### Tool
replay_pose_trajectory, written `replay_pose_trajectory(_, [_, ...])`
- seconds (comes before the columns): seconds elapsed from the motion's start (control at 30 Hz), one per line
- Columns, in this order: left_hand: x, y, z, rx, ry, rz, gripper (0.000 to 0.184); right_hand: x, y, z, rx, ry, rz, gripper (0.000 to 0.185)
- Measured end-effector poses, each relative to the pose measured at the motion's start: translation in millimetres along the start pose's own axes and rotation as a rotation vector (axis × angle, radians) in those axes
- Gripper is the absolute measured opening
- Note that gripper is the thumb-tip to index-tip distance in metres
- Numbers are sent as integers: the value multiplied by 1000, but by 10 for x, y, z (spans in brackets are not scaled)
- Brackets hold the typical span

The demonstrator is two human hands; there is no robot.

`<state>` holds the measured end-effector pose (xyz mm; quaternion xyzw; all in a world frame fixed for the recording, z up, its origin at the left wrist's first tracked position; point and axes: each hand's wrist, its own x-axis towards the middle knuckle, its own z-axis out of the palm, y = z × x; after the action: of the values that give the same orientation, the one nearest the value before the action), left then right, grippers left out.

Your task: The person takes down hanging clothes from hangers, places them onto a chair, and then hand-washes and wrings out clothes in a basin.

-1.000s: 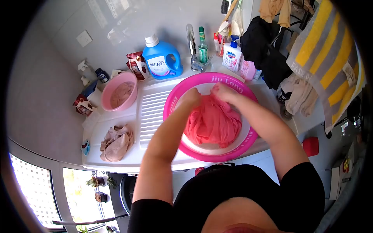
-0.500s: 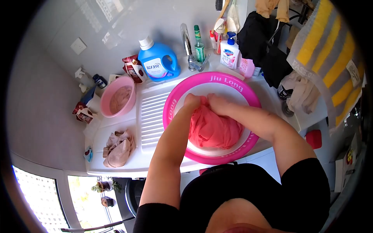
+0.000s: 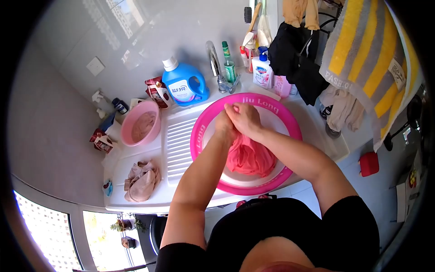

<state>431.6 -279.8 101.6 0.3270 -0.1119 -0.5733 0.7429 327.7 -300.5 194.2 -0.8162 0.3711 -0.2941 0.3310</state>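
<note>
In the pink basin (image 3: 295,129) the coral cloth (image 3: 251,158) bunches toward us, kinda nearer our right hand (image 3: 246,118), which is pressed against our left hand (image 3: 224,123), both curled snug round its far end.

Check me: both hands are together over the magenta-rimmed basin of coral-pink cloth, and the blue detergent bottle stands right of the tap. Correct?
Not quite: the head view shows the blue detergent bottle left of the tap. Otherwise, yes: left hand and right hand are together over the magenta-rimmed basin of coral-pink cloth.
</note>
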Motion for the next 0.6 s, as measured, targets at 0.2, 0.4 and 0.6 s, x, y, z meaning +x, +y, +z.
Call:
replay_pose_trajectory(0.2, [-367, 3, 690, 38, 307, 4, 26, 49, 19, 22, 95, 251, -139, 36])
replay_pose_trajectory(0.4, [-593, 51, 939, 127, 279, -23, 31, 97, 58, -99, 328, 104, -77, 38])
replay_pose_trajectory(0.6, [-377, -286, 400, -471, -673, 290, 32, -268, -155, -35, 78, 200, -512, 40])
